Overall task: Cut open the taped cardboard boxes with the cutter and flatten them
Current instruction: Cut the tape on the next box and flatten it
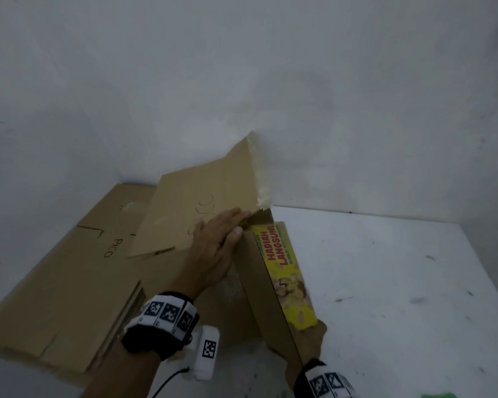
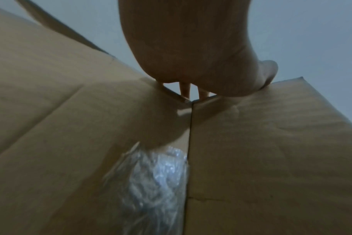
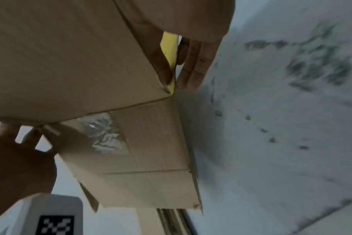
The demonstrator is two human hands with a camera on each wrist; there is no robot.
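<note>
An opened cardboard box [image 1: 266, 294] with a yellow printed side [image 1: 289, 280] stands tilted on the white surface. One brown flap [image 1: 196, 208] with clear tape along its edge sticks up toward the wall. My left hand [image 1: 213, 254] grips the box's upper edge, fingers over one side and thumb on the other. Close up, the left hand [image 2: 181, 47] sits above the box [image 2: 271, 159] and crumpled tape [image 2: 151, 182]. My right hand [image 1: 314, 337] pinches the near corner of the yellow panel. There the right hand [image 3: 191, 63] has its thumb on the box's [image 3: 70, 55] brown inside. No cutter is in view.
A pile of flattened cardboard [image 1: 69, 268] lies at the left against the wall [image 1: 242, 81]. The scuffed white surface [image 1: 400, 282] stretches out to the right. A small green thing [image 1: 438, 395] shows at the bottom right edge.
</note>
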